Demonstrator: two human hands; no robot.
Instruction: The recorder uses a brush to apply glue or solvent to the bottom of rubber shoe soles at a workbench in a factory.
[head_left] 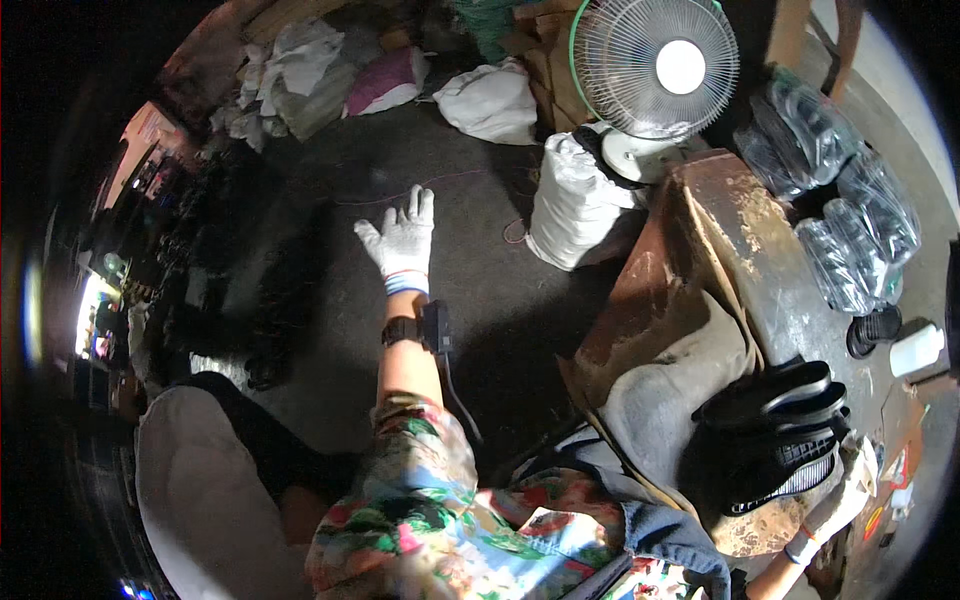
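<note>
My left hand (pixel 403 237), in a white knit glove, reaches out over the dark floor (pixel 470 225). Its fingers are spread and nothing is in it. A dark band and a small black box with a cable sit on that wrist. At the lower right, my right hand (pixel 843 492), also gloved in white, is beside a stack of black footwear pieces (pixel 775 440), perhaps soles or slippers, at their right end. The frame does not show whether its fingers grip them. The pieces lie over a worn brown and grey covering (pixel 670 400) near my lap.
A fan (pixel 655 65) stands behind a full white sack (pixel 572 205). Other sacks (pixel 490 100) line the back. Clear bags of dark pieces (pixel 850 215), a white bottle (pixel 916 351) and a worn brown panel (pixel 745 225) are right. A white bundle (pixel 205 480) is lower left.
</note>
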